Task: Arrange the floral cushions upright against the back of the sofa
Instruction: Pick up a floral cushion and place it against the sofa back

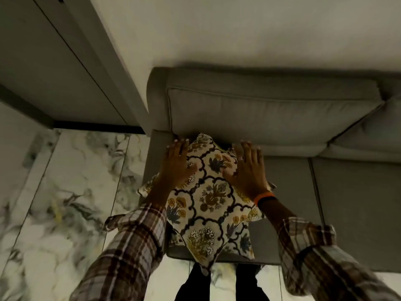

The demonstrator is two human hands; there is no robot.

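Observation:
A floral cushion (pixel 214 192), cream with dark trellis lines and yellow and blue flowers, lies flat on the left end of the grey sofa seat (pixel 288 192), its far corner touching the back cushion (pixel 271 114). Patterned corners of what looks like a second floral cushion (pixel 244 244) stick out beneath it. My left hand (pixel 175 164) lies flat on the top cushion's left side with its fingers extended. On the right side my right hand (pixel 249 168) lies flat too, an orange band on its wrist. Neither hand grips the fabric.
The sofa's left armrest (pixel 156 101) stands beside the cushions, and a second seat section (pixel 358 203) runs to the right. A marble-patterned floor (pixel 76 192) lies to the left, with grey cabinet panels (pixel 43 61) and a pale wall (pixel 238 29) behind. My legs stand at the seat's front edge.

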